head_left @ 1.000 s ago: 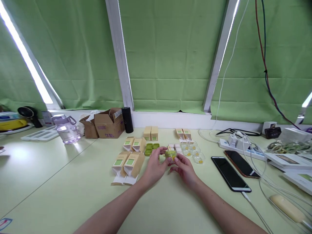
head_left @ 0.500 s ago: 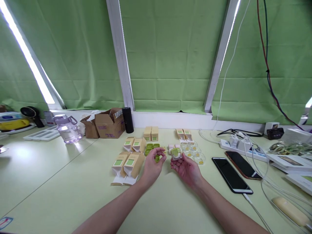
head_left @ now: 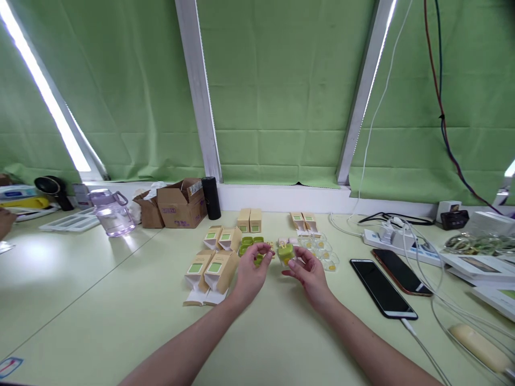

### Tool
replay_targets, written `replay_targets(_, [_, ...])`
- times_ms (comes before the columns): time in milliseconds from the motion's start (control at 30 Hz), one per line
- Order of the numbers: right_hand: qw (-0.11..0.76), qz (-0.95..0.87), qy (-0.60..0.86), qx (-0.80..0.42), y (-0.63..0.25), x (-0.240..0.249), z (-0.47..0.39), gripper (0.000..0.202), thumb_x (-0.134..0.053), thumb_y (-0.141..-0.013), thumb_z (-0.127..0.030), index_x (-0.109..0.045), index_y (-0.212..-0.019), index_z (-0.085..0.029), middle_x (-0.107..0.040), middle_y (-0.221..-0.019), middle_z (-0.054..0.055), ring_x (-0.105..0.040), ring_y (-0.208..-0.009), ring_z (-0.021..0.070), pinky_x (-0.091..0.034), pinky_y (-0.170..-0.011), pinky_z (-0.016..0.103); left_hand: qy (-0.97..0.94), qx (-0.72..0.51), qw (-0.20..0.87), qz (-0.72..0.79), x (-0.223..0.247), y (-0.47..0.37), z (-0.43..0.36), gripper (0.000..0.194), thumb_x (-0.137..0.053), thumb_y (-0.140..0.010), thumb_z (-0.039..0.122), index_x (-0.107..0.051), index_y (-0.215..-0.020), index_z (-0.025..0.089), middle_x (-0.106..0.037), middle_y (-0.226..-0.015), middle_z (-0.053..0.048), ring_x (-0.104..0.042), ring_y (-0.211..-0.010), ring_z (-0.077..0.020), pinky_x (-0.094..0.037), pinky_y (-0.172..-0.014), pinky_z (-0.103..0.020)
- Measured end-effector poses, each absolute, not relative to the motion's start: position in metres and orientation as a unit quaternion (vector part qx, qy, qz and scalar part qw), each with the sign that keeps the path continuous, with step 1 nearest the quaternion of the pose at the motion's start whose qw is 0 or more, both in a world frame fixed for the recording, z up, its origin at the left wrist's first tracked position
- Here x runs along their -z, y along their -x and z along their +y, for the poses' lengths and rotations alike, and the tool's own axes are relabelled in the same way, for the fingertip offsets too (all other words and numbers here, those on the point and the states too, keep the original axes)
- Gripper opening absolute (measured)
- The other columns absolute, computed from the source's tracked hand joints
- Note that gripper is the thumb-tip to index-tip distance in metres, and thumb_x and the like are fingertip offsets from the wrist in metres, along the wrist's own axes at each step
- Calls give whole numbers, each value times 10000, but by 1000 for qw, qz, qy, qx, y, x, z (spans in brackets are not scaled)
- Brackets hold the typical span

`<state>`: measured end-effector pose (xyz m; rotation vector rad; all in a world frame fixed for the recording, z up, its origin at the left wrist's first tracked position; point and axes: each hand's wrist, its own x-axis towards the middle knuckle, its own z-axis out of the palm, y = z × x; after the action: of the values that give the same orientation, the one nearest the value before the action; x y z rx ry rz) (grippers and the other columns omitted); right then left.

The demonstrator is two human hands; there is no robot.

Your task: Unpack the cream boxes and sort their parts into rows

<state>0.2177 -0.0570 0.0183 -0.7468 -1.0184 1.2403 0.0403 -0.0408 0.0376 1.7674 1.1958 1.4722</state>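
My right hand [head_left: 311, 273] grips a small green square case [head_left: 286, 253] with a clear cover between thumb and fingers, raised over the table. Opposite it, my left hand [head_left: 253, 271] curves with thumb and fingertips apart, and I see nothing between them. Behind the left hand sit several small green containers [head_left: 247, 242], partly hidden by it. Small gold-coloured pieces [head_left: 272, 245] lie between the hands. Pale pink blocks [head_left: 282, 240] show behind the green case. To the right of my right hand are several clear rounded covers [head_left: 330, 262] with yellow spots.
Open beige boxes [head_left: 219, 271] stand left of my left hand, others [head_left: 249, 220] further back. At right lie two phones [head_left: 384, 289], cables and a power strip [head_left: 406, 247]. A water jug [head_left: 112, 212] and a carton [head_left: 181, 203] stand at back left. Another person's hand [head_left: 5, 222] shows at the left edge.
My right hand has turned from palm-up to a grip from the side, tilting the green case. My left hand has barely moved. Another person's hand has appeared at the left edge.
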Motion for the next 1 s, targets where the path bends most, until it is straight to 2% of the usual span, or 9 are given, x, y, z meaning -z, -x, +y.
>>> replay_targets(133, [651, -481, 338, -480, -215, -16, -57, 526, -908, -664, -445, -660, -1086, -251, -663, -1129, 70, -661, -949, 243, -647, -728, 410, -672, -534, 267, 438, -39, -40, -43, 186, -635, -931, 347, -677, -1052, 213, -758, -1080, -84, -684, -1042, -242, -470, -913, -395])
replay_targets(267, [656, -514, 370, -411, -214, -13, -58, 462, -869, -705, -364, -662, -1109, -274, -654, -1162, 71, -637, -1020, 251, -612, -792, 385, -677, -532, 274, 428, -38, -39, -44, 188, -660, -906, 320, -700, -1062, 224, -739, -1103, -80, -667, -1074, -248, -479, -925, -395])
replay_targets(433, [653, -550, 377, -359, -215, -12, -60, 414, -807, -748, -288, -670, -1139, -288, -577, -1268, 80, -598, -1131, 266, -590, -849, 373, -687, -527, 263, 425, -39, -39, -45, 183, -676, -879, 282, -720, -1049, 231, -744, -1098, -76, -663, -1062, -255, -486, -904, -399])
replay_targets(700, [641, -552, 365, -388, -212, -12, -63, 429, -819, -759, -331, -665, -1156, -284, -590, -1254, 90, -599, -1137, 273, -593, -852, 378, -678, -541, 275, 414, -38, -39, -42, 127, -674, -876, 266, -738, -981, 234, -740, -1054, -80, -670, -1040, -254, -526, -898, -399])
replay_targets(1000, [628, -545, 349, -433, -211, -9, -61, 509, -838, -767, -379, -610, -1213, -287, -616, -1297, 100, -636, -1075, 254, -605, -850, 395, -669, -556, 285, 403, -43, -41, -44, 71, -655, -887, 282, -683, -860, 222, -747, -1039, -87, -682, -1035, -251, -532, -915, -406])
